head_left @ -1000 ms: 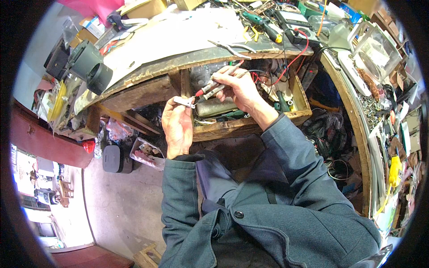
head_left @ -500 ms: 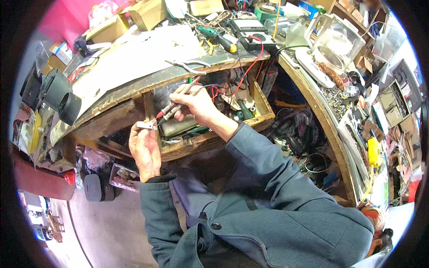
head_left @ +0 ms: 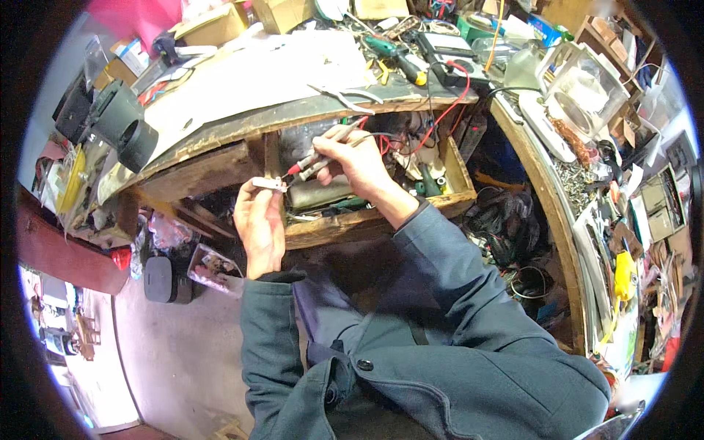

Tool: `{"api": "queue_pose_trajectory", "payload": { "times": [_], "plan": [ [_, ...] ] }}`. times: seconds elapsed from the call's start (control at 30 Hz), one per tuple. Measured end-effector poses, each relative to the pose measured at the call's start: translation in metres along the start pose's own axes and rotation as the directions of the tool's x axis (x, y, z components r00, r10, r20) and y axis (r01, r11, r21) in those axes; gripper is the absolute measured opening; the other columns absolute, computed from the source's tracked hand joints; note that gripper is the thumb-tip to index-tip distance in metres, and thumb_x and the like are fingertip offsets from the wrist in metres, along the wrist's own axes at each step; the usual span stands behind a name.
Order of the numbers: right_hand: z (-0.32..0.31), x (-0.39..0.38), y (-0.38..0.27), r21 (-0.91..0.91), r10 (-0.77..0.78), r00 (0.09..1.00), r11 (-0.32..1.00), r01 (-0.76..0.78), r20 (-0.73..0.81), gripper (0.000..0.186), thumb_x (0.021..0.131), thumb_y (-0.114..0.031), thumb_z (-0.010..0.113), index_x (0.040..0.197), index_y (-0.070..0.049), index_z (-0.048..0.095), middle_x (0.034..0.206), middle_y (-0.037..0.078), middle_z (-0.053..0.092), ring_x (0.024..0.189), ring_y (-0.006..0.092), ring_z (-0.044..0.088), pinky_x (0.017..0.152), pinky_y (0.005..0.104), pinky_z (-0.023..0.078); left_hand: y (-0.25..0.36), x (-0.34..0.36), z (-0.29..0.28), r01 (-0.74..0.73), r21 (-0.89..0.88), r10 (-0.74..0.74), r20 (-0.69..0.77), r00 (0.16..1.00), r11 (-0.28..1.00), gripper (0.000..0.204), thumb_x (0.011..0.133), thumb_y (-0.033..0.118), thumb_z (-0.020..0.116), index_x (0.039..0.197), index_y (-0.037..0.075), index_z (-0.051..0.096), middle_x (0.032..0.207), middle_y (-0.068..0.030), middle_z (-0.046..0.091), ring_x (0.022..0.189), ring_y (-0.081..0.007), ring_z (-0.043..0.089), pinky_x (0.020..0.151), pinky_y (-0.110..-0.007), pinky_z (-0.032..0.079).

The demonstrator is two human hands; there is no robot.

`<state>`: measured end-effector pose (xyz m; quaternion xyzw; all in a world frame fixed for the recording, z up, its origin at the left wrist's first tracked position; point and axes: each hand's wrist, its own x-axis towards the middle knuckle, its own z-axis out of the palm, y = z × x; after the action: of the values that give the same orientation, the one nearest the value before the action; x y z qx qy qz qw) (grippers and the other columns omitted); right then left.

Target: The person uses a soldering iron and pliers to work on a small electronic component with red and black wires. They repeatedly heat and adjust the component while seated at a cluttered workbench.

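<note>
My left hand [head_left: 259, 224] pinches a small white part [head_left: 268, 183] with metal bits at its right end, between thumb and fingers. In my right hand [head_left: 356, 163] are two test probes [head_left: 308, 162], held side by side like chopsticks. The one with a red end and its darker partner point down-left at the part's metal end; whether both tips touch it is too small to tell. A red lead [head_left: 467, 89] loops up to a black multimeter [head_left: 449, 53] on the bench. Both hands are above an open wooden drawer [head_left: 367, 221].
Pliers [head_left: 343, 95] lie at the bench edge beside a large white sheet [head_left: 242, 81]. Behind them is a green-and-yellow screwdriver [head_left: 396, 59]. Tools and wires fill the drawer. At left a dark cylindrical device [head_left: 121, 121] overhangs the bench; a clear plastic container [head_left: 587, 81] stands right.
The whole view has shifted, so the bench appears farther right. My left hand has tilted the white part, and the probes stay close to its metal end.
</note>
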<state>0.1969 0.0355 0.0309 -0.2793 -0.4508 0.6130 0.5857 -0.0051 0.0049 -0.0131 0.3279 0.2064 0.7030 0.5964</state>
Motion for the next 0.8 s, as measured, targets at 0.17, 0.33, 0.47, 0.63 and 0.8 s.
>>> {"api": "queue_pose_trajectory", "payload": {
  "times": [0.17, 0.33, 0.47, 0.63, 0.8],
  "plan": [
    [0.008, -0.0018, 0.0012, 0.069, 0.044, 0.999, 0.997, -0.044, -0.011, 0.016, 0.094, -0.015, 0.069, 0.089, -0.002, 0.062, 0.076, 0.011, 0.069, 0.052, 0.0169, 0.065, 0.048, 0.0279, 0.054, 0.0071, -0.0055, -0.0029, -0.025, 0.09, 0.029, -0.037, 0.999, 0.996, 0.015, 0.093, -0.004, 0.059, 0.108, -0.001, 0.06, 0.102, -0.0093, 0.066, 0.094, -0.0175, 0.065, 0.092, -0.03, 0.053],
    [0.0073, -0.0029, -0.0023, 0.026, 0.035, 0.999, 0.999, -0.035, 0.007, 0.016, 0.095, -0.016, 0.069, 0.089, -0.003, 0.062, 0.075, 0.009, 0.069, 0.051, 0.0156, 0.065, 0.047, 0.0273, 0.054, 0.0065, -0.006, -0.0026, -0.025, 0.094, 0.025, -0.003, 1.0, 0.995, 0.014, 0.094, -0.002, 0.059, 0.108, 0.0, 0.06, 0.104, -0.0085, 0.065, 0.096, -0.0166, 0.063, 0.093, -0.03, 0.053],
    [0.0052, -0.0016, -0.0001, 0.04, 0.035, 0.999, 0.999, -0.035, 0.003, 0.016, 0.094, -0.016, 0.07, 0.09, -0.003, 0.062, 0.077, 0.008, 0.069, 0.052, 0.0152, 0.065, 0.048, 0.0272, 0.054, 0.006, -0.0048, -0.0005, -0.013, 0.096, 0.012, 0.016, 1.0, 0.995, 0.012, 0.094, -0.002, 0.06, 0.106, 0.001, 0.06, 0.101, -0.008, 0.066, 0.093, -0.0164, 0.064, 0.09, -0.029, 0.054],
    [0.0044, -0.001, 0.0015, 0.032, 0.031, 0.999, 0.999, -0.031, -0.008, 0.016, 0.094, -0.017, 0.07, 0.091, -0.003, 0.062, 0.077, 0.009, 0.069, 0.052, 0.0152, 0.065, 0.048, 0.0274, 0.054, 0.0064, -0.0033, 0.0011, 0.01, 0.092, -0.01, 0.0, 1.0, 0.996, 0.014, 0.094, -0.003, 0.058, 0.108, -0.002, 0.059, 0.097, -0.0103, 0.067, 0.088, -0.0191, 0.066, 0.085, -0.032, 0.055],
    [0.0085, -0.0021, -0.0022, 0.01, 0.049, 0.998, 0.999, -0.048, -0.029, 0.016, 0.094, -0.015, 0.07, 0.089, -0.002, 0.062, 0.076, 0.009, 0.068, 0.052, 0.0158, 0.064, 0.048, 0.0279, 0.054, 0.0092, -0.003, 0.0001, -0.003, 0.108, 0.004, -0.003, 1.0, 0.994, 0.015, 0.093, -0.003, 0.058, 0.109, -0.002, 0.059, 0.097, -0.0104, 0.067, 0.087, -0.0195, 0.066, 0.085, -0.033, 0.055]
  ]
}}
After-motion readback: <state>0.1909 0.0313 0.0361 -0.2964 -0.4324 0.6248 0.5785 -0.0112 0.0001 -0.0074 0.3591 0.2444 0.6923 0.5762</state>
